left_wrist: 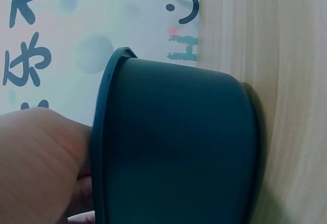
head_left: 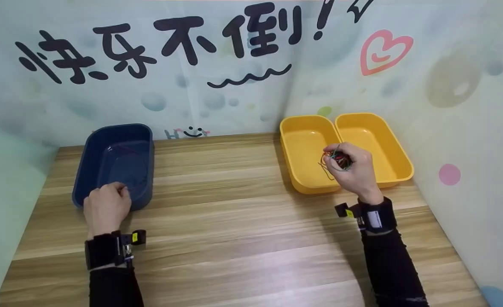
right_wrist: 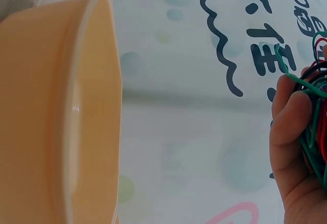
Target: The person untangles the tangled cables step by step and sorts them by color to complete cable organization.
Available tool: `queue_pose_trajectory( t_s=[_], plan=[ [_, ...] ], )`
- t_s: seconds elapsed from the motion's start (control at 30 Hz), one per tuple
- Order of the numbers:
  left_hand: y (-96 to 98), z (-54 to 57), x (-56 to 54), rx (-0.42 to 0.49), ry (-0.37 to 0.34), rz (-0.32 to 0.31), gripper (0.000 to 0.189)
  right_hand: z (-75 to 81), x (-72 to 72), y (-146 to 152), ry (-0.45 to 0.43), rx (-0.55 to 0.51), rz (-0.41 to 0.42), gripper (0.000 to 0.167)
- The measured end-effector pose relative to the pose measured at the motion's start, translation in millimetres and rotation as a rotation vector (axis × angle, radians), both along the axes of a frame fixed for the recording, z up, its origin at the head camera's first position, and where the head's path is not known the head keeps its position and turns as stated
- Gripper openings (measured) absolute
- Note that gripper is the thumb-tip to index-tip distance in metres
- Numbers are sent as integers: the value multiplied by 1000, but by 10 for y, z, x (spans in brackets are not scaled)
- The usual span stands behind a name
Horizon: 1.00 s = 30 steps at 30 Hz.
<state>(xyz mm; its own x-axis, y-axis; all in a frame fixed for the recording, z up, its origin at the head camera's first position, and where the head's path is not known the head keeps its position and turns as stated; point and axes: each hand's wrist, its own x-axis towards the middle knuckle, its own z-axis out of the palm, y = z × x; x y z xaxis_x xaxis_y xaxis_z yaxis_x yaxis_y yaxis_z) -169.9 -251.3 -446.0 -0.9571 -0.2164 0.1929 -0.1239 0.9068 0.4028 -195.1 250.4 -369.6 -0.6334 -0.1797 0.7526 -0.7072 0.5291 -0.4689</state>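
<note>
My left hand [head_left: 107, 207] reaches over the near rim of a dark blue bin [head_left: 152, 170], fingers bent downward inside it. In the left wrist view, the bin's wall [left_wrist: 173, 142] hides most of the fingertips, so I cannot tell whether they pinch anything. A thin reddish wire [head_left: 125, 149] shows faintly on the bin's floor. Above the two-part yellow bin [head_left: 306, 149], my right hand [head_left: 356, 168] grips a bundle of thin coloured wires [head_left: 341, 159], green, red and black. Some loose ends stick out past the fingers, as the right wrist view shows of the bundle [right_wrist: 318, 122].
The bins stand on a wood-grain table [head_left: 217, 213], blue at left and yellow at right. Behind them rises a pale printed wall [head_left: 234, 102] with black characters. A side wall [head_left: 469, 140] borders the table on the right.
</note>
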Motion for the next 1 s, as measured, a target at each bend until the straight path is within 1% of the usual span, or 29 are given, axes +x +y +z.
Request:
queue_pose_trajectory(
  t_s=[0.17, 0.43, 0.53, 0.6, 0.77, 0.9, 1.0],
  plan=[
    [-5, -7, -5, 23, -20, 3, 27, 1, 2, 2, -6, 0, 0, 14],
    [-12, -9, 5, 42, -24, -1, 30, -8, -3, 5, -7, -10, 14, 15],
    [-6, 6, 12, 46, -7, -3, 31, -10, -6, 2, -16, -24, 28, 16],
    [7, 23, 20, 52, 25, -1, 31, -8, -4, -1, -32, -41, 43, 18],
    [81, 84, 38, 85, 130, -5, 31, -6, 23, 5, -122, -93, 88, 26],
    [166, 181, 58, 141, 156, -14, 32, -142, -44, 78, -226, -148, 127, 33],
    [252, 258, 69, 173, 212, -30, 32, -229, -82, 91, -332, -241, 153, 37]
  ],
)
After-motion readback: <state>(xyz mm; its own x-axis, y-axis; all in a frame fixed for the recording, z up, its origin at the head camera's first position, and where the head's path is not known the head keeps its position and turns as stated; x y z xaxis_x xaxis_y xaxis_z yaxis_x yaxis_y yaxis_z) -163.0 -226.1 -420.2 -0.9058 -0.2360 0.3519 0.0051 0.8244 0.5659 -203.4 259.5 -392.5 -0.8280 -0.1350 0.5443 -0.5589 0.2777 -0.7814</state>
